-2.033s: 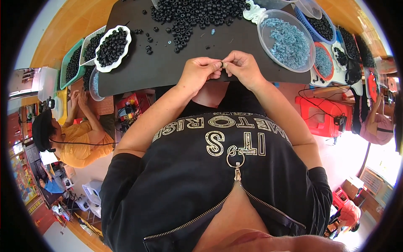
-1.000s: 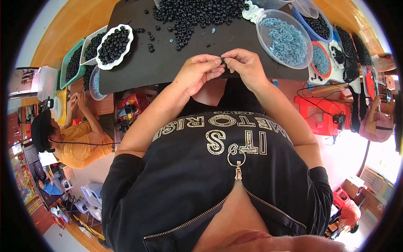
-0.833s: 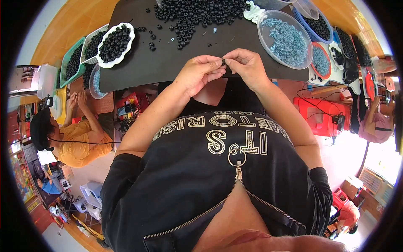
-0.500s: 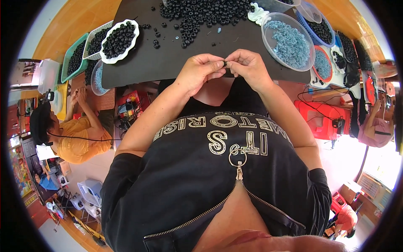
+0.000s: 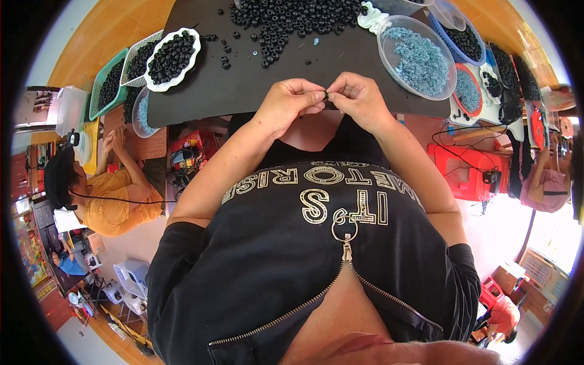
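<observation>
Near the front edge of the dark table, my left hand and my right hand meet fingertip to fingertip. Both are closed in a pinch on one small black part, mostly covered by the fingers. Beyond them spreads a heap of black ring-shaped parts, with loose ones trailing toward me. A clear round tub to the right holds small translucent blue pieces. One tiny blue piece lies alone on the tabletop.
A white scalloped dish of black parts sits on the table's left, beside a green basket. A blue basket and an orange-rimmed bowl stand at right. Red stools are below. A person in orange works at left.
My hands stay in nearly the same place, fingertips shifting slightly around the small black part. The table contents look the same.
</observation>
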Demonstrator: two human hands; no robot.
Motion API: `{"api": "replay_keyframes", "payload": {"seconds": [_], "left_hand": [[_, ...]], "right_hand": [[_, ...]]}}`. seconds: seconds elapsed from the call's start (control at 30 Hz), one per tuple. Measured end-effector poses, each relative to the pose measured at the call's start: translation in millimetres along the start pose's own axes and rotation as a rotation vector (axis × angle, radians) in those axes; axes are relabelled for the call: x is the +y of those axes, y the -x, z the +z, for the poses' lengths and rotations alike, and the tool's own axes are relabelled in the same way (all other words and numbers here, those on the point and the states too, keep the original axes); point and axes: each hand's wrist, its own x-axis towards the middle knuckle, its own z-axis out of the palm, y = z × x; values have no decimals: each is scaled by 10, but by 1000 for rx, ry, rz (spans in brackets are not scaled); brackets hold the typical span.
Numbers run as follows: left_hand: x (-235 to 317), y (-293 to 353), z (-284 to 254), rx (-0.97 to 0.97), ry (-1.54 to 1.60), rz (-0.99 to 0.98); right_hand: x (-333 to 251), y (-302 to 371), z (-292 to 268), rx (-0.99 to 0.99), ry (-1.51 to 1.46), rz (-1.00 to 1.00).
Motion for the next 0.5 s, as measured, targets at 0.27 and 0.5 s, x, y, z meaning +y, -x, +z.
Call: {"api": "replay_keyframes", "payload": {"seconds": [0.27, 0.5], "left_hand": [[-15, 3, 1, 18, -75, 10], [-72, -16, -25, 50, -10, -11]], "right_hand": [[41, 10, 0, -4, 62, 10], [111, 12, 48, 52, 236, -47]]}}
